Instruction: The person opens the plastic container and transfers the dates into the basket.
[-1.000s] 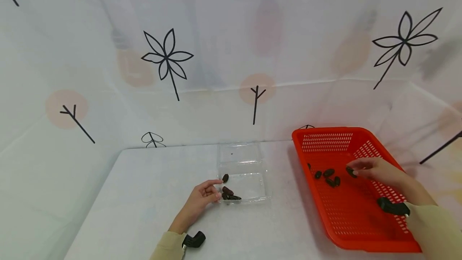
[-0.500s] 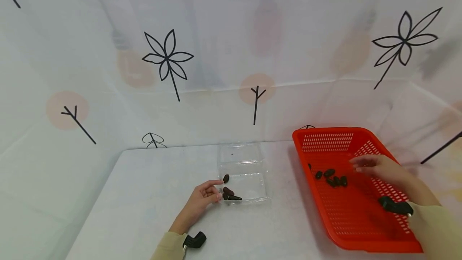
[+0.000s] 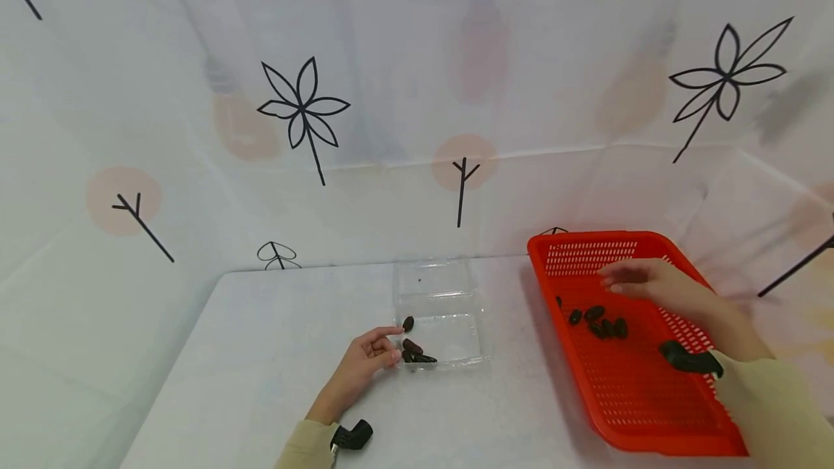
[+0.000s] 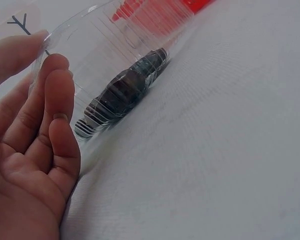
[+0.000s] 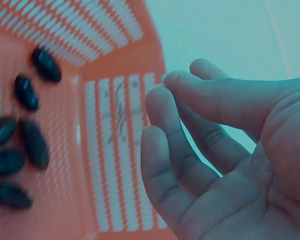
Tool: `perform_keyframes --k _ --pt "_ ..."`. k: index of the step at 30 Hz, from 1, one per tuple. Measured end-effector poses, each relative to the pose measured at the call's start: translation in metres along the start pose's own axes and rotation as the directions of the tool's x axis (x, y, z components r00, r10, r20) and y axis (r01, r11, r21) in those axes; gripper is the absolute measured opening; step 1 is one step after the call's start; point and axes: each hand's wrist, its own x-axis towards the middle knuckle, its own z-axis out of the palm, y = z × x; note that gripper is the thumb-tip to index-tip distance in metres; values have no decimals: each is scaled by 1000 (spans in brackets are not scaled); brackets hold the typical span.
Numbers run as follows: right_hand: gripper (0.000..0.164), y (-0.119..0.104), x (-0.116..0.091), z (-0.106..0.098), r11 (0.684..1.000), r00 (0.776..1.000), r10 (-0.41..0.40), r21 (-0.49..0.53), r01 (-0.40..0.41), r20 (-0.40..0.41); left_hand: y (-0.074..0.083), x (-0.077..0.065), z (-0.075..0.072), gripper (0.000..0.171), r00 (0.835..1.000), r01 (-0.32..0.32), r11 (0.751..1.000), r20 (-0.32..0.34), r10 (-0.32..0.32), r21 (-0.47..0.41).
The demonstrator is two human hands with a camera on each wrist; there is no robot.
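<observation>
In the head view, my left hand [image 3: 361,360] grips the left edge of a clear plastic box [image 3: 449,335] that lies with its lid [image 3: 433,279] folded back. Several dark oval date-like pieces [image 4: 125,87] sit along the box's left side, near my fingers. One more date-like piece [image 3: 408,323] lies apart by my left index fingertip. My right hand [image 3: 658,288] hovers over the red basket [image 3: 638,396], fingers loosely bent and holding nothing. Below it, several dark date-like pieces [image 5: 34,142] rest on the basket's floor.
The box and basket stand on a white-covered table [image 3: 260,353], the basket at the right. A white patterned cloth [image 3: 391,93] hangs behind. Perforated walls [image 5: 125,150] rise around the basket. Black wrist mounts [image 3: 352,434] are strapped on both sleeves.
My right hand has let go of a date-like piece, which now lies beside the others in the basket. The hand has then moved up and left. My left hand keeps its place.
</observation>
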Motion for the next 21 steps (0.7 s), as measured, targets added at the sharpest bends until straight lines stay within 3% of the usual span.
perform_keyframes --k 11,17,21 --pt "32 -53 36 34 997 988 -82 9 81 134 3 1 1 49 1000 6 1000 16 -6 18" --pt "29 -76 55 57 995 983 -64 -64 76 171 7 2 3 49 999 -1 998 36 -2 68" --pt "26 -89 70 74 993 969 -88 -50 102 231 11 3 3 47 997 -36 992 68 28 120"
